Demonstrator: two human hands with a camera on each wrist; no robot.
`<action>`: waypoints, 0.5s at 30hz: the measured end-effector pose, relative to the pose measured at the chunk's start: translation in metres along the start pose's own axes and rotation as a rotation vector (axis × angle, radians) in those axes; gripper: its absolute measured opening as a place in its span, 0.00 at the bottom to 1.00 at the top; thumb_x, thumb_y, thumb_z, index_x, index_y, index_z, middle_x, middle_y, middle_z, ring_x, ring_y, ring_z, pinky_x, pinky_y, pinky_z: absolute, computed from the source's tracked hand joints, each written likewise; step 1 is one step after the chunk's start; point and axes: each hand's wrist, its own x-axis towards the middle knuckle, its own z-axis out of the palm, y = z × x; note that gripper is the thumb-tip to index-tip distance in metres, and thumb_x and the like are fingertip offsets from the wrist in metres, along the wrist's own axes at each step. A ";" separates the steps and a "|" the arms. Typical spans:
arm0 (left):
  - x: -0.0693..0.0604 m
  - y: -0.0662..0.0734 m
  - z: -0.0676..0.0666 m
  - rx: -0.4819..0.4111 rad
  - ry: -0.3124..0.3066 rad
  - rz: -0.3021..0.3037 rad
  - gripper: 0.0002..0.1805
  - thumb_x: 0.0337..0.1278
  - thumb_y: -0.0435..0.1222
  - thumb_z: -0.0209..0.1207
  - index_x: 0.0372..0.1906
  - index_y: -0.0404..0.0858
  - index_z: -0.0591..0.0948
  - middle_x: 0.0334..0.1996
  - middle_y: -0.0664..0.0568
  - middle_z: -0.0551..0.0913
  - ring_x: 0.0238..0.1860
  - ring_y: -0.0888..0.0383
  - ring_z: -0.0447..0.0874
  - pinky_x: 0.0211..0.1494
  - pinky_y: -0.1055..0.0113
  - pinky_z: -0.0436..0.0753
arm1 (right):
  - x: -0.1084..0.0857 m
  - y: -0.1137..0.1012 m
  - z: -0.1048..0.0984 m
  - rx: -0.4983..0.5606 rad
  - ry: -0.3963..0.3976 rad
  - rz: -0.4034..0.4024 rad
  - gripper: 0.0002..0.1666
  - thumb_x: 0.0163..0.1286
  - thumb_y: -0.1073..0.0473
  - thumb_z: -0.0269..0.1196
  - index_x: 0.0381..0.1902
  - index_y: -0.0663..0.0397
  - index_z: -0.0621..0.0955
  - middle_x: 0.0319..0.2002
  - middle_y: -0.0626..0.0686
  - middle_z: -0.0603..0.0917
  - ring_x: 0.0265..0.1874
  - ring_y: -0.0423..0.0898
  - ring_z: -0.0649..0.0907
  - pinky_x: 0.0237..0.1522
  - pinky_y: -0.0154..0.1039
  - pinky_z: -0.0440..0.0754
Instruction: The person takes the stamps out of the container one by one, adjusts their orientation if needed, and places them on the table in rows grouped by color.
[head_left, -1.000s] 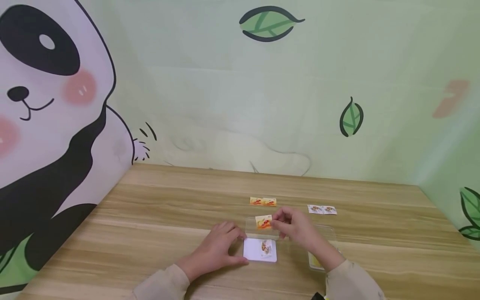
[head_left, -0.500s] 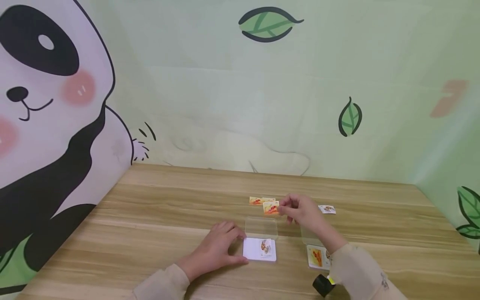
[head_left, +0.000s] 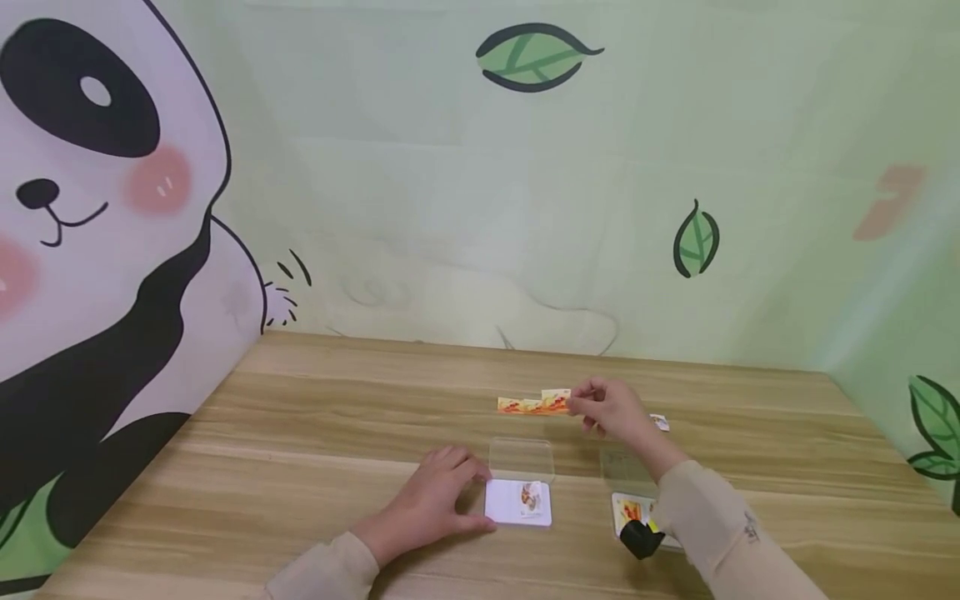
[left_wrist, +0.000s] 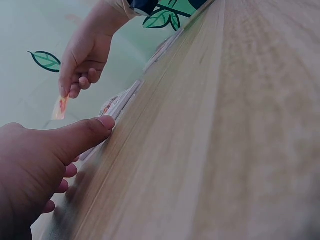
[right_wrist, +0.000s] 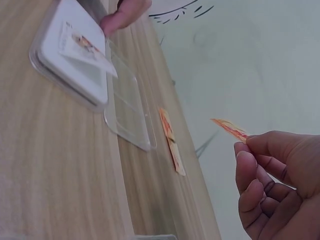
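My right hand (head_left: 611, 410) pinches an orange-and-yellow picture stamp (head_left: 557, 401) between thumb and index finger. In the right wrist view this stamp (right_wrist: 230, 129) is in the air, apart from the flat pair of matching orange stamps (right_wrist: 171, 142). From the head, it overlaps the right end of that pair (head_left: 517, 406). My left hand (head_left: 431, 493) holds the left side of a clear plastic box (head_left: 517, 502), thumb at the near corner and fingers at the far one. A white stamp with a brown picture (head_left: 531, 497) lies on the white stack inside.
The box's clear lid (head_left: 521, 458) lies folded back behind it. A second box (head_left: 624, 510), with an orange stamp showing, sits to the right, partly covered by a black object (head_left: 641, 540) and my sleeve. A white stamp (head_left: 660, 422) shows behind my right hand.
My right hand has carried the orange stamp from above the left box's lid away and rightward, to over the orange pair's right end. The left hand has stayed put.
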 end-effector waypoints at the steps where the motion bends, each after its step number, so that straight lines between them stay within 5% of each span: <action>1: 0.000 0.000 0.000 0.000 -0.002 -0.002 0.27 0.41 0.56 0.70 0.45 0.45 0.79 0.43 0.58 0.77 0.50 0.58 0.73 0.61 0.57 0.72 | 0.002 0.002 0.000 -0.004 0.006 0.004 0.11 0.68 0.61 0.60 0.40 0.66 0.77 0.34 0.58 0.86 0.19 0.39 0.78 0.21 0.33 0.73; 15: -0.001 0.000 -0.001 0.003 0.010 0.011 0.28 0.41 0.57 0.69 0.45 0.45 0.79 0.44 0.58 0.77 0.51 0.58 0.73 0.61 0.56 0.72 | 0.019 0.016 0.000 -0.068 0.052 0.064 0.08 0.67 0.62 0.61 0.38 0.65 0.78 0.29 0.53 0.83 0.18 0.39 0.77 0.20 0.32 0.73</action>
